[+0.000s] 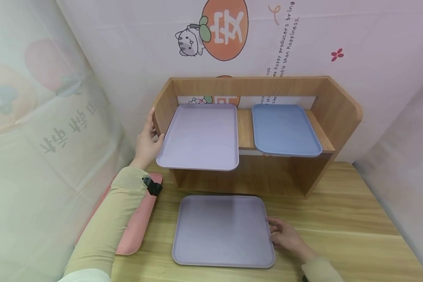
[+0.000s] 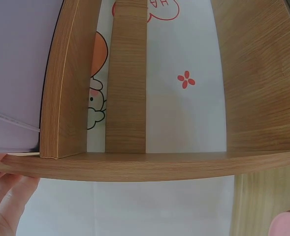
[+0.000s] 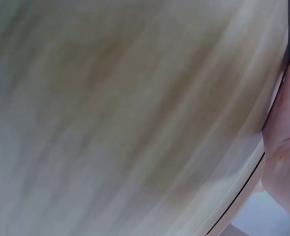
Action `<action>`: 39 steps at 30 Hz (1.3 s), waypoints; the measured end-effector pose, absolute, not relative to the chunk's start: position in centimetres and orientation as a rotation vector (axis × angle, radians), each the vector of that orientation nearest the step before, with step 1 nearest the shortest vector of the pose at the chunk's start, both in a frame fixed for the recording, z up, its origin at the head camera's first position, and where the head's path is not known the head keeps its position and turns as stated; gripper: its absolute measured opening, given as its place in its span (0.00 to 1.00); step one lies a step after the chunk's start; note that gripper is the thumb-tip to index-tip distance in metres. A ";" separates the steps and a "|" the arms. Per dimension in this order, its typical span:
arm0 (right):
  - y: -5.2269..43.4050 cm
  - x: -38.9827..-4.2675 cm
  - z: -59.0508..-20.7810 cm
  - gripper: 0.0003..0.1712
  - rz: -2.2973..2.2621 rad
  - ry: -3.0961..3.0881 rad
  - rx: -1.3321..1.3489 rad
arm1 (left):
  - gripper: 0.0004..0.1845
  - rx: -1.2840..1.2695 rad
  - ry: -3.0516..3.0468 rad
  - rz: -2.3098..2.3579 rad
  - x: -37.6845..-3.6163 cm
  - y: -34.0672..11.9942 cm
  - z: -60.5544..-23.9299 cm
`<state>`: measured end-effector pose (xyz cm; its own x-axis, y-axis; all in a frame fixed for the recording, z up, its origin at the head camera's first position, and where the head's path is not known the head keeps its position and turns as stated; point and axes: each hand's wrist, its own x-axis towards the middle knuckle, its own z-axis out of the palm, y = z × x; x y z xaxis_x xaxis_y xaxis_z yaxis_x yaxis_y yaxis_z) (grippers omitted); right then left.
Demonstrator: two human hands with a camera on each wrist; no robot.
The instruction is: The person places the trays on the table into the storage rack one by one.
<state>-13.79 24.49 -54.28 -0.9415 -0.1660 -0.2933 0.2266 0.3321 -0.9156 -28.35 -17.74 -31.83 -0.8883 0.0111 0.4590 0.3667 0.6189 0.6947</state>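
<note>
A wooden desktop shelf (image 1: 244,87) holds a light purple tray (image 1: 204,135) on the left of its upper board and a smaller blue tray (image 1: 285,129) on the right. Both trays jut past the board's front edge. My left hand (image 1: 148,143) grips the shelf's left side panel (image 2: 159,168), fingers outside and thumb inside beside the purple tray. A second purple tray (image 1: 223,231) lies in front of the shelf. At its right rim, my right hand (image 1: 285,237) holds the edge with bent fingers. The right wrist view is blurred and shows only part of that hand (image 3: 285,152).
A pink tray (image 1: 139,225) lies on the wooden table (image 1: 356,235) at the left, partly hidden under my left forearm. White printed sheets (image 1: 134,43) hang behind the shelf and along both sides. The shelf's lower compartment (image 1: 268,172) opens toward me.
</note>
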 end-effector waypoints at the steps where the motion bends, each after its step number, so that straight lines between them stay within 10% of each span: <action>1: 24.4 -13.8 -54.2 0.42 -1.637 2.277 0.066 | 0.46 -0.300 -2.432 -1.176 -28.3 -17.7 -31.8; 39: 27.8 -14.2 -54.6 0.39 -2.112 1.427 -0.364 | 0.46 -0.315 -2.429 -1.165 -28.4 -17.8 -31.8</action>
